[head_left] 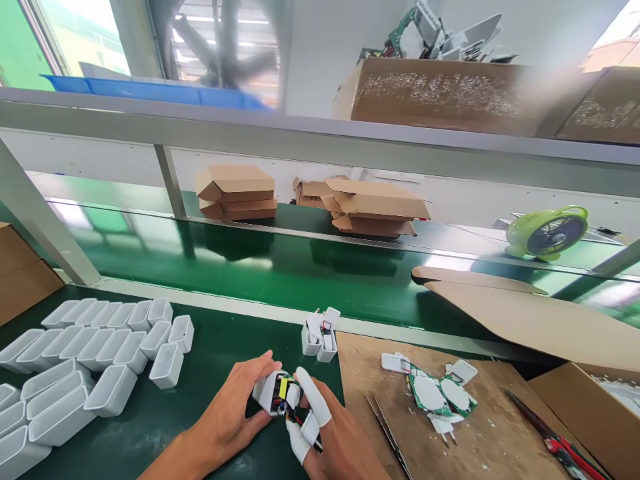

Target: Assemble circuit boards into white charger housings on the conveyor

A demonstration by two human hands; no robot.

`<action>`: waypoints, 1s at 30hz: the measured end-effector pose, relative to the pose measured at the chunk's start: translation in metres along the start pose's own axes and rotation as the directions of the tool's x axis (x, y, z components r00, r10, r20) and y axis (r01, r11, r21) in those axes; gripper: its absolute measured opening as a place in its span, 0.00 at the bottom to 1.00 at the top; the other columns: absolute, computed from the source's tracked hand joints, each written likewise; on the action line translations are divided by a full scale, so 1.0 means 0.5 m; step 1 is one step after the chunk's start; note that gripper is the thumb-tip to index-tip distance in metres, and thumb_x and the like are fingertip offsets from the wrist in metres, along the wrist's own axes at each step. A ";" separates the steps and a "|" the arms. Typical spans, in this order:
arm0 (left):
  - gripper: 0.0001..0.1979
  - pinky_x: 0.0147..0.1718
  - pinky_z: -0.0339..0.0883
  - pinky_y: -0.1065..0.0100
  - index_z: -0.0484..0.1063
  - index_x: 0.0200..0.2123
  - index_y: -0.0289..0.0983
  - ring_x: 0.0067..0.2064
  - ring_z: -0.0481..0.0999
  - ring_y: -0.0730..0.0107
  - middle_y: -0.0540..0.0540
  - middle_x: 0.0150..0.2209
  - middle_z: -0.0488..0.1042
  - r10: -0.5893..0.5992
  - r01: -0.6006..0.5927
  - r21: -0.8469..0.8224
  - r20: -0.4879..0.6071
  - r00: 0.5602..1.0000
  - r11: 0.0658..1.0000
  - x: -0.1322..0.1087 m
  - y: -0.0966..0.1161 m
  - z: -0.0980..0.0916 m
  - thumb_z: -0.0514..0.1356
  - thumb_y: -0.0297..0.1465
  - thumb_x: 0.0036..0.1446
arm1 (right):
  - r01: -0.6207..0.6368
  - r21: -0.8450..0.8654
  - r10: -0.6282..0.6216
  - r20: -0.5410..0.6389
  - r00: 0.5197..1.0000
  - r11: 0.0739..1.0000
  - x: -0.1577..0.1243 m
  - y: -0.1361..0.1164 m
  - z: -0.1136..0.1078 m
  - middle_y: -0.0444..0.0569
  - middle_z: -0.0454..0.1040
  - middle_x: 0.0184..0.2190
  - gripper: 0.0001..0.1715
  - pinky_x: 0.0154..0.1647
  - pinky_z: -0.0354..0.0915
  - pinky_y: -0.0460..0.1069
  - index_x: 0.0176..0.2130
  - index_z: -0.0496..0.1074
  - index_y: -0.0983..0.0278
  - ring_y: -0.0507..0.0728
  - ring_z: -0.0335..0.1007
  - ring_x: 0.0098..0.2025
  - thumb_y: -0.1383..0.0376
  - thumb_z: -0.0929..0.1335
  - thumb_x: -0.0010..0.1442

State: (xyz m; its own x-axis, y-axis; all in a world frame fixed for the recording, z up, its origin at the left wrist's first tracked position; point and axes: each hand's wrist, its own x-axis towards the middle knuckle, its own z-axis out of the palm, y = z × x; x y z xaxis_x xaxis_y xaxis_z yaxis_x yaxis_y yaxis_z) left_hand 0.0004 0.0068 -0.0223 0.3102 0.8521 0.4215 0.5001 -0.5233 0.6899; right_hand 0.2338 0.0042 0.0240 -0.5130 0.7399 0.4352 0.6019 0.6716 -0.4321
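Head view, and the action is low in the middle: a white electronic unit, its components exposed, is held just over the green bench. Left hand is clamped on the casing side; right hand, white finger covers on thumb and forefinger, is closed on the opposite side. Just beyond stands a small cluster of white cases. Over to the right, tweezers lie on a brown board near green circuit boards, a red-handled tool farther out. Away left, rows of open white containers! Beyond the bench, cardboard boxes and a lime-green fan.
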 end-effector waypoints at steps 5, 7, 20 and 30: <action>0.37 0.63 0.68 0.46 0.44 0.74 0.51 0.65 0.70 0.51 0.41 0.65 0.71 -0.017 0.017 -0.009 0.008 1.000 1.000 -0.003 -0.001 0.000 0.60 0.37 0.71 | -0.044 -0.007 0.044 0.072 0.996 0.999 0.002 -0.004 -0.007 0.59 0.75 0.59 0.43 0.48 0.79 0.55 0.72 0.49 0.59 0.64 0.80 0.51 0.74 0.61 0.62; 0.36 0.63 0.68 0.46 0.45 0.74 0.51 0.65 0.70 0.50 0.40 0.65 0.71 -0.011 0.011 -0.003 0.003 1.000 1.000 -0.004 -0.002 0.000 0.60 0.37 0.71 | -0.079 -0.002 0.079 0.087 0.993 0.997 0.004 -0.007 -0.011 0.59 0.74 0.60 0.43 0.48 0.79 0.55 0.72 0.50 0.59 0.63 0.79 0.53 0.74 0.62 0.61; 0.37 0.59 0.71 0.45 0.43 0.75 0.50 0.62 0.74 0.49 0.38 0.62 0.74 0.052 -0.050 0.040 -0.036 0.998 0.998 0.004 0.006 -0.005 0.58 0.42 0.72 | -0.088 0.045 0.082 0.122 0.989 0.995 0.010 -0.011 -0.016 0.59 0.74 0.59 0.39 0.50 0.78 0.56 0.70 0.53 0.59 0.63 0.79 0.53 0.72 0.62 0.63; 0.44 0.63 0.66 0.45 0.39 0.74 0.54 0.65 0.71 0.50 0.41 0.66 0.70 0.028 -0.022 -0.120 0.055 0.998 0.993 0.000 0.001 0.006 0.63 0.31 0.67 | 0.015 -0.038 -0.011 0.099 0.995 0.999 0.018 -0.005 -0.015 0.58 0.77 0.56 0.40 0.46 0.79 0.57 0.68 0.61 0.60 0.65 0.79 0.50 0.75 0.65 0.58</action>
State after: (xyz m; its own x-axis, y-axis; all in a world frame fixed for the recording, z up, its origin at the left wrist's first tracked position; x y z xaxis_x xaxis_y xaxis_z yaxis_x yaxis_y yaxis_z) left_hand 0.0031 0.0065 -0.0236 0.3686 0.8354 0.4077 0.3931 -0.5375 0.7461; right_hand 0.2324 0.0091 0.0350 -0.5779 0.7328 0.3593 0.6169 0.6805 -0.3954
